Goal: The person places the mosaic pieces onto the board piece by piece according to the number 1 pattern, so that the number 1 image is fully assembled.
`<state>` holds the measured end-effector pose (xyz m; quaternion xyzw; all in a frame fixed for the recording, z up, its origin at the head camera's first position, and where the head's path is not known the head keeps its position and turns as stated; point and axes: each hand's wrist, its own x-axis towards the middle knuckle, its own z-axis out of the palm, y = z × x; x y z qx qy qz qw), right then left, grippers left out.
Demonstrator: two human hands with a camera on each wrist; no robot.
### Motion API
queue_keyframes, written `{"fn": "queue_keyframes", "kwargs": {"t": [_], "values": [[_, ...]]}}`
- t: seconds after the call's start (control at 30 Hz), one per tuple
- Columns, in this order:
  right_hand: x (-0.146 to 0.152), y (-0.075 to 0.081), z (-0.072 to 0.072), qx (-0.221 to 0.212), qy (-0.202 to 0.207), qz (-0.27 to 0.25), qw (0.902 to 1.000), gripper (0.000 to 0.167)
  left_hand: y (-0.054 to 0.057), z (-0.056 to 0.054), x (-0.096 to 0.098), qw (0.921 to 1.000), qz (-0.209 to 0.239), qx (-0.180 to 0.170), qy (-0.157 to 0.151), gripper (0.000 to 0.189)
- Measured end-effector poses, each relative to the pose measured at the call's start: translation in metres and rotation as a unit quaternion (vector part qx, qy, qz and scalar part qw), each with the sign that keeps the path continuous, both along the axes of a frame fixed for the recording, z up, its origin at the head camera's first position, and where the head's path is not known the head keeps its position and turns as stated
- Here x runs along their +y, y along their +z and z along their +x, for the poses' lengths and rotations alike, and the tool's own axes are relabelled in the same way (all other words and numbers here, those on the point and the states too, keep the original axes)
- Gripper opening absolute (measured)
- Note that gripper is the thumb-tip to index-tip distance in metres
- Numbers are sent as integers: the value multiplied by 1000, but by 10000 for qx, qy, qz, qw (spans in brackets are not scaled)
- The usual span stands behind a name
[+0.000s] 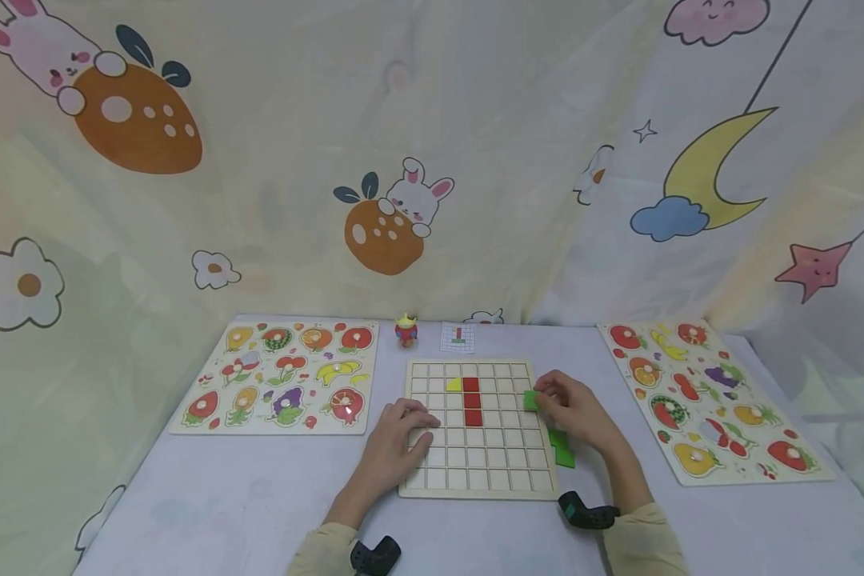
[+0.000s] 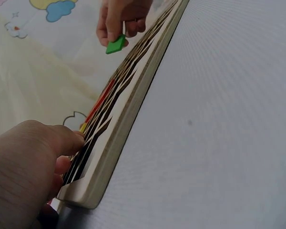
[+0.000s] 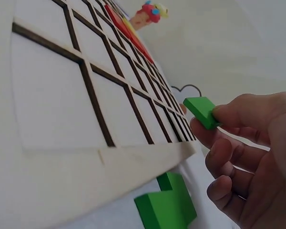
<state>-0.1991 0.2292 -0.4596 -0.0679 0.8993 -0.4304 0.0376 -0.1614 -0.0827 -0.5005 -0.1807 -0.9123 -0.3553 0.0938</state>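
A wooden grid board (image 1: 439,458) lies in the middle of the table. Three red squares (image 1: 472,402) form a column in its upper part, with a yellow piece (image 1: 454,385) beside the top one. My right hand (image 1: 572,408) pinches a green square tile (image 3: 200,111) between thumb and fingers, above the board's right edge. More green pieces (image 1: 563,450) lie on the table by that edge, close together. My left hand (image 1: 394,444) rests on the board's left edge, its fingertips over the frame and nearest cells; it holds no piece.
Fruit puzzle boards lie at both sides, one on the left (image 1: 277,380) and one on the right (image 1: 716,404). Behind the grid board stand a small toy figure (image 1: 406,330) and a pattern card (image 1: 458,338). A printed cloth (image 1: 504,144) hangs at the back.
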Motion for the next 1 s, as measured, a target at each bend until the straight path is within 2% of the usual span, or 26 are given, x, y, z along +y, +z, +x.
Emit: {"fn": "queue_keyframes", "kwargs": {"t": [0.3, 0.67, 1.0], "values": [[-13, 0, 2, 19, 210, -162, 9996, 17, -1, 0, 0, 10000, -3, -1, 20, 18], [-23, -4, 2, 334, 355, 49, 9988, 13, 0, 1, 0, 10000, -1, -42, 30, 17], [-31, -3, 2, 246, 519, 6, 9984, 14, 1, 0, 0, 10000, 16, -41, -19, 17]]}}
